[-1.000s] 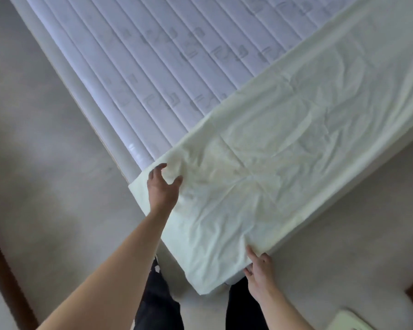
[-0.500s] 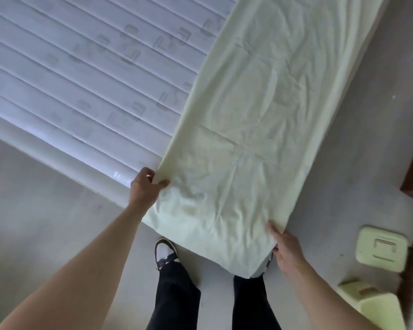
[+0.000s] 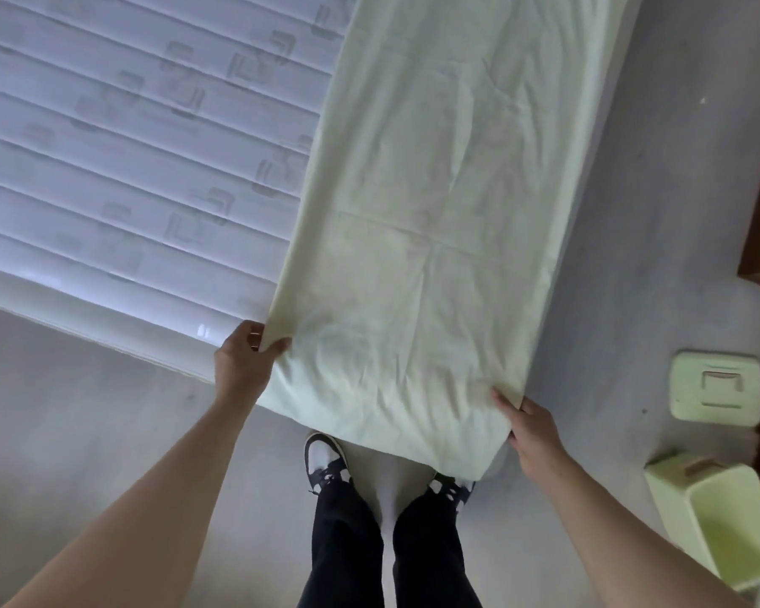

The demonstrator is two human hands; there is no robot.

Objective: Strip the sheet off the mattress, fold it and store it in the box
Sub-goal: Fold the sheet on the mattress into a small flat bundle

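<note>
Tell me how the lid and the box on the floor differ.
The lid lies flat on the floor, while the box looks tilted, with its open inside in view. The lid is a shallow panel with a rectangular recess on top; the box is deeper, with raised walls. The lid sits farther from the person than the box. Both are pale green.

Folded pale sheet (image 3: 431,239) along mattress (image 3: 128,168) edge
</note>
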